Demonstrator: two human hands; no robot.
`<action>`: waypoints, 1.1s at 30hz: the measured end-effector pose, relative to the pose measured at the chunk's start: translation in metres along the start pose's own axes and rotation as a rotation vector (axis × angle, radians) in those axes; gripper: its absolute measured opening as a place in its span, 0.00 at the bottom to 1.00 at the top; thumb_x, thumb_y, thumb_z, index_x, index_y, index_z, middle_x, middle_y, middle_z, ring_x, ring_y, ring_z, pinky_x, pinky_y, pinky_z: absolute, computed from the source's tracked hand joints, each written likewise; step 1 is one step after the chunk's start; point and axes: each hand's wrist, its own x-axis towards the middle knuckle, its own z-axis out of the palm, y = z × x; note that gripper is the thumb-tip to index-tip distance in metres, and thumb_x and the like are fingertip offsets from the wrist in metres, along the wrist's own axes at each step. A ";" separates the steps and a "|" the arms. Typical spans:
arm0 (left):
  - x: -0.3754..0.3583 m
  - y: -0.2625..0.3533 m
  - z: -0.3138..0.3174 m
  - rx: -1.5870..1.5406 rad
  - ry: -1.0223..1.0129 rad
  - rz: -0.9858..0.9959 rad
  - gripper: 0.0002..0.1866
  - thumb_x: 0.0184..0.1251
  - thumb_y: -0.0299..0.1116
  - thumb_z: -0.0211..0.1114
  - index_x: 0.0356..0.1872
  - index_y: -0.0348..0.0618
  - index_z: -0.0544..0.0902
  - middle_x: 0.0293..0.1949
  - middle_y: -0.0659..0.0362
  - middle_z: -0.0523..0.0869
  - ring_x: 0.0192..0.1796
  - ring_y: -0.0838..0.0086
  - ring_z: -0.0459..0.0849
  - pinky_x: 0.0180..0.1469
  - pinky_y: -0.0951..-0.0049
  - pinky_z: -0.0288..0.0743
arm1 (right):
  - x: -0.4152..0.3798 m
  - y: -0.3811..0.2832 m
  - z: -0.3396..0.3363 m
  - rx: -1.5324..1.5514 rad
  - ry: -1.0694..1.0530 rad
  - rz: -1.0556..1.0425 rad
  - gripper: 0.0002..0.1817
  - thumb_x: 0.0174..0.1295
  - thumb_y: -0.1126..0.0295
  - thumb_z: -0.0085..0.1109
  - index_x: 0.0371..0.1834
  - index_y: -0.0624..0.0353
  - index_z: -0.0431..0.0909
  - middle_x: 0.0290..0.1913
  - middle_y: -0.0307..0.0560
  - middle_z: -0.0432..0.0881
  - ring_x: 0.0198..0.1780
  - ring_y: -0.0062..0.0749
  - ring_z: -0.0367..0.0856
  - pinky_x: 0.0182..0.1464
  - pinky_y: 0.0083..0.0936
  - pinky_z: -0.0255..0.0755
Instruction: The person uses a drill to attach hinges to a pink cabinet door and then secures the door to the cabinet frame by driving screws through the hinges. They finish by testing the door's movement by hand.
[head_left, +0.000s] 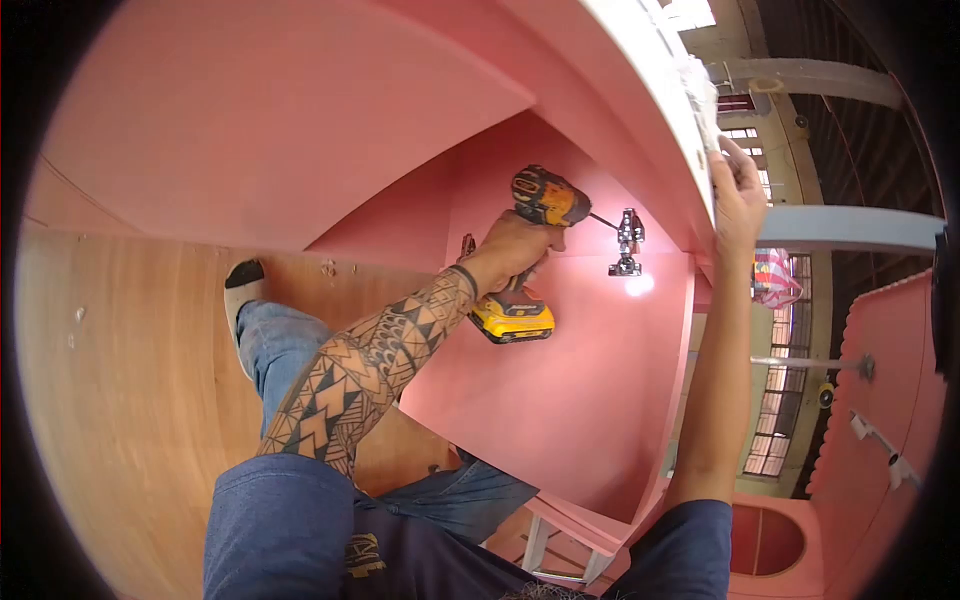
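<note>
My left hand, at the end of a tattooed forearm, is closed around the grip of a yellow and black cordless drill. The drill's long bit points right and its tip reaches a metal cabinet hinge fixed on the pink inner panel. A second hinge shows partly behind my left wrist. My right hand is raised on the right, with its fingers curled on the outer edge of the pink cabinet panel. Part of that grip is hidden by the panel edge.
A large pink panel covers the upper left. Below it lies a wood-look floor, where my foot rests. A pink piece with an oval opening stands at lower right. Beyond are a scalloped pink panel and barred windows.
</note>
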 end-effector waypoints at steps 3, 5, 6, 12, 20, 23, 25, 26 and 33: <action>0.003 0.001 0.001 -0.016 -0.028 -0.023 0.09 0.59 0.33 0.72 0.35 0.40 0.85 0.22 0.60 0.80 0.20 0.74 0.75 0.24 0.67 0.71 | -0.004 -0.008 -0.001 0.040 -0.015 0.051 0.20 0.76 0.72 0.64 0.68 0.69 0.80 0.47 0.39 0.83 0.41 0.14 0.77 0.44 0.15 0.73; 0.003 0.001 0.002 -0.024 -0.033 -0.054 0.09 0.60 0.33 0.71 0.35 0.39 0.85 0.22 0.60 0.80 0.21 0.73 0.76 0.24 0.67 0.71 | -0.004 -0.006 -0.005 0.122 -0.022 0.071 0.19 0.77 0.72 0.63 0.67 0.69 0.81 0.48 0.39 0.83 0.39 0.13 0.77 0.41 0.13 0.72; 0.002 0.004 0.001 -0.001 -0.040 -0.064 0.09 0.59 0.34 0.71 0.34 0.38 0.86 0.22 0.59 0.80 0.21 0.73 0.77 0.25 0.66 0.73 | -0.005 -0.007 -0.001 0.118 -0.034 0.077 0.19 0.77 0.72 0.63 0.67 0.69 0.81 0.48 0.39 0.83 0.39 0.13 0.77 0.41 0.13 0.72; 0.004 0.005 -0.001 0.054 -0.035 -0.086 0.11 0.56 0.35 0.73 0.32 0.37 0.87 0.23 0.58 0.83 0.24 0.71 0.81 0.28 0.66 0.77 | -0.006 -0.009 -0.001 0.086 0.030 0.070 0.20 0.75 0.75 0.63 0.68 0.68 0.79 0.47 0.40 0.85 0.37 0.09 0.76 0.38 0.10 0.72; 0.004 0.005 -0.002 0.059 -0.028 -0.108 0.12 0.55 0.36 0.74 0.33 0.36 0.87 0.26 0.56 0.85 0.26 0.70 0.84 0.31 0.67 0.79 | -0.002 -0.007 -0.002 0.091 -0.005 0.060 0.18 0.75 0.75 0.63 0.65 0.70 0.79 0.49 0.46 0.87 0.43 0.18 0.85 0.42 0.14 0.79; 0.002 0.007 -0.003 0.089 -0.025 -0.123 0.13 0.55 0.37 0.74 0.33 0.36 0.88 0.27 0.55 0.86 0.27 0.70 0.84 0.32 0.67 0.79 | -0.005 -0.011 0.003 0.063 -0.015 0.053 0.17 0.76 0.75 0.62 0.64 0.70 0.79 0.51 0.49 0.88 0.46 0.25 0.88 0.46 0.17 0.83; 0.003 0.004 -0.003 0.108 -0.027 -0.113 0.14 0.55 0.37 0.74 0.34 0.36 0.88 0.28 0.54 0.87 0.27 0.70 0.85 0.33 0.67 0.80 | -0.005 -0.013 0.003 0.070 -0.017 0.062 0.17 0.76 0.75 0.62 0.64 0.71 0.79 0.50 0.51 0.88 0.46 0.25 0.89 0.46 0.19 0.85; 0.004 0.003 -0.003 0.107 -0.029 -0.113 0.14 0.55 0.37 0.74 0.34 0.36 0.88 0.28 0.54 0.87 0.27 0.70 0.85 0.33 0.67 0.80 | -0.006 -0.013 0.003 0.069 -0.017 0.062 0.17 0.76 0.75 0.62 0.64 0.71 0.79 0.50 0.51 0.88 0.46 0.25 0.89 0.46 0.19 0.85; 0.002 0.004 -0.001 0.238 -0.014 -0.062 0.16 0.56 0.39 0.73 0.38 0.35 0.89 0.31 0.50 0.90 0.33 0.64 0.90 0.38 0.64 0.84 | -0.004 -0.017 0.004 0.041 0.048 0.058 0.16 0.74 0.75 0.63 0.61 0.70 0.81 0.49 0.51 0.88 0.44 0.25 0.88 0.42 0.18 0.84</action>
